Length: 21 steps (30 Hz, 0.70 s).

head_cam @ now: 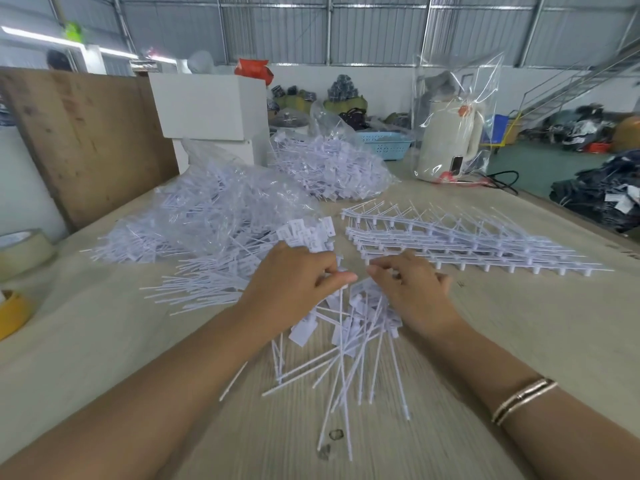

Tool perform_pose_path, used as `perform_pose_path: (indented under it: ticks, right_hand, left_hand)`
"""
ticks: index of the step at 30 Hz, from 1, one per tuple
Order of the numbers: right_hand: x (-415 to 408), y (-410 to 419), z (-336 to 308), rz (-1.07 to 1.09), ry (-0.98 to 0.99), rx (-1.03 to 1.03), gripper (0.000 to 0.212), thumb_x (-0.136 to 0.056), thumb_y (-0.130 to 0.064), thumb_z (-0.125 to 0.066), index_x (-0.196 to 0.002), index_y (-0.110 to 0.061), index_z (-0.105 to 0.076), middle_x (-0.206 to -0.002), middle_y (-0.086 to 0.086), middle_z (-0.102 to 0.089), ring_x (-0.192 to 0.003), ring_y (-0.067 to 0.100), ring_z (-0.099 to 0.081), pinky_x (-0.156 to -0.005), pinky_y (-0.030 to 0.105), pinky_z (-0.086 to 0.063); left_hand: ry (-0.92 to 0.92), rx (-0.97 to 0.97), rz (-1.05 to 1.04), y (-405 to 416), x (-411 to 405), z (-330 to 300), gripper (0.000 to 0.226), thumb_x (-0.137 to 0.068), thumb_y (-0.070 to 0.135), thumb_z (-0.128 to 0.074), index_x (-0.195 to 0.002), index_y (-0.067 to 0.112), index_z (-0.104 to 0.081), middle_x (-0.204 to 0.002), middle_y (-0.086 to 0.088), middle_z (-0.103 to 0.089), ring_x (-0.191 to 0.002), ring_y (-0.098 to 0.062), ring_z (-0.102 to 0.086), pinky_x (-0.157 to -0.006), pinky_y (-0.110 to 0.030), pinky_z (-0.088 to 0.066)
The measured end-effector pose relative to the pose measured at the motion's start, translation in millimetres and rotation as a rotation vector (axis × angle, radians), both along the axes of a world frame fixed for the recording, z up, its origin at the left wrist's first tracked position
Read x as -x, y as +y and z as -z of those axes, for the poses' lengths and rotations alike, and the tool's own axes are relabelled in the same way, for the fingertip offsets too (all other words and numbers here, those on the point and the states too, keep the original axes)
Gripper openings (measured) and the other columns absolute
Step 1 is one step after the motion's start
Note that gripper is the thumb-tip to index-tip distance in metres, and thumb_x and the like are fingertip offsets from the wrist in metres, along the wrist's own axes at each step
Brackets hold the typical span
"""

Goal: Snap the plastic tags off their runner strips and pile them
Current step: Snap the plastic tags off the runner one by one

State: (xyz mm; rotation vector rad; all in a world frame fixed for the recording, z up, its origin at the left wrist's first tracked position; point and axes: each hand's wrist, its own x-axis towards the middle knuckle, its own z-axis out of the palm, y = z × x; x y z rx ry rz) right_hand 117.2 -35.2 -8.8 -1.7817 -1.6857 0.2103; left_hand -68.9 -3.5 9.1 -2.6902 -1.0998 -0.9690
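Observation:
My left hand (298,275) and my right hand (408,285) meet at the table's middle, fingers curled, each pinching white plastic tags on a runner strip (341,261) between them. Below the hands lies a loose scatter of white tags (349,341) with long thin tails. Stripped or whole runner strips (450,240) are stacked to the right. A large heap of tags (221,230) spreads on the left, partly under clear plastic.
A second clear bag of tags (329,168) lies behind. White boxes (211,105), a bagged white kettle (450,140) and a blue basket (384,143) stand at the back. Tape rolls (20,251) sit at the left edge. A wooden board (79,133) leans at left.

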Motion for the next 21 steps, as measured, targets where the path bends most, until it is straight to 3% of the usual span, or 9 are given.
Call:
perform_pose_path:
  ticks: [3,6,7,9,11,13,16,19,21]
  right_hand:
    - [-1,3,2,0.002,0.050,0.017,0.034,-0.098,-0.038,-0.039,-0.126,-0.029,-0.055,-0.113,-0.009,-0.052,-0.115,0.016,-0.046,-0.098,0.039,-0.023]
    - [-6,0,-4,0.017,0.085,-0.078,0.030,-0.098,-0.029,-0.040,-0.124,-0.025,-0.055,-0.105,-0.009,-0.051,-0.109,0.016,-0.049,-0.100,0.041,-0.026]
    - [-10,-2,-7,0.018,0.092,-0.103,0.027,-0.098,-0.027,-0.042,-0.120,-0.022,-0.057,-0.100,-0.008,-0.053,-0.101,0.016,-0.052,-0.097,0.039,-0.031]
    - [-22,-8,-16,0.011,0.132,-0.093,0.023,-0.097,-0.027,-0.044,-0.101,-0.015,-0.064,-0.082,-0.002,-0.060,-0.076,0.016,-0.055,-0.074,0.032,-0.040]
    - [-34,-17,-27,0.003,0.120,0.046,0.037,-0.096,-0.035,-0.044,-0.074,-0.017,-0.068,-0.064,0.002,-0.062,-0.060,0.019,-0.054,-0.059,0.030,-0.038]
    - [-40,-26,-35,-0.061,0.009,0.295,0.053,-0.095,-0.038,-0.040,-0.055,-0.020,-0.068,-0.049,-0.004,-0.059,-0.050,0.013,-0.053,-0.057,0.027,-0.039]
    - [-31,-33,-35,-0.307,-0.076,0.592,0.053,-0.096,-0.033,-0.037,-0.058,-0.020,-0.072,-0.046,-0.007,-0.055,-0.042,0.003,-0.046,-0.058,0.022,-0.036]
    - [-11,-38,-28,-0.472,0.081,0.582,0.048,-0.096,-0.027,-0.036,-0.061,-0.016,-0.066,-0.048,-0.007,-0.052,-0.041,0.004,-0.038,-0.055,0.023,-0.033]
    - [1,-39,-23,-0.529,0.172,0.546,0.045,-0.094,-0.030,-0.038,-0.075,0.000,-0.065,-0.051,-0.006,-0.049,-0.042,0.002,-0.035,-0.056,0.023,-0.032]
  left_hand:
    - [0.079,-0.071,-0.045,4,-17,-12,0.044,-0.086,0.058,-0.043,-0.087,0.018,-0.062,-0.058,0.017,-0.042,-0.064,-0.008,-0.046,-0.076,-0.027,-0.031]
    - [0.093,-0.161,-0.210,4,-28,-22,0.054,-0.086,0.061,-0.026,-0.102,0.020,-0.057,-0.091,0.008,-0.056,-0.093,-0.017,-0.051,-0.081,-0.030,-0.027]
    - [0.043,-0.159,-0.242,1,-27,-22,0.054,-0.087,0.061,-0.021,-0.096,0.020,-0.055,-0.087,0.008,-0.054,-0.087,-0.016,-0.051,-0.080,-0.030,-0.028]
    - [0.050,-0.122,-0.274,-11,-20,-22,0.061,-0.087,0.063,-0.006,-0.071,0.020,-0.047,-0.063,0.010,-0.047,-0.060,-0.013,-0.045,-0.081,-0.035,-0.038]
    - [0.230,-0.064,-0.334,-29,-12,-19,0.075,-0.083,0.065,0.009,-0.054,0.020,-0.043,-0.047,0.007,-0.042,-0.045,-0.010,-0.038,-0.087,-0.039,-0.042]
    - [0.383,0.019,-0.385,-48,-7,-14,0.086,-0.077,0.069,0.016,-0.046,0.018,-0.046,-0.042,0.004,-0.042,-0.043,-0.011,-0.039,-0.093,-0.039,-0.037]
    - [0.488,0.125,-0.397,-66,-7,-4,0.094,-0.070,0.077,0.014,-0.045,0.016,-0.053,-0.044,0.004,-0.047,-0.051,-0.010,-0.044,-0.094,-0.038,-0.030]
    - [0.493,0.216,-0.377,-68,-15,-2,0.088,-0.064,0.090,-0.002,-0.051,0.019,-0.054,-0.052,0.005,-0.053,-0.059,-0.009,-0.049,-0.089,-0.036,-0.034]
    - [0.538,0.228,-0.372,-64,-17,-2,0.079,-0.065,0.092,-0.022,-0.072,0.024,-0.062,-0.069,0.005,-0.062,-0.073,-0.012,-0.056,-0.083,-0.034,-0.034]
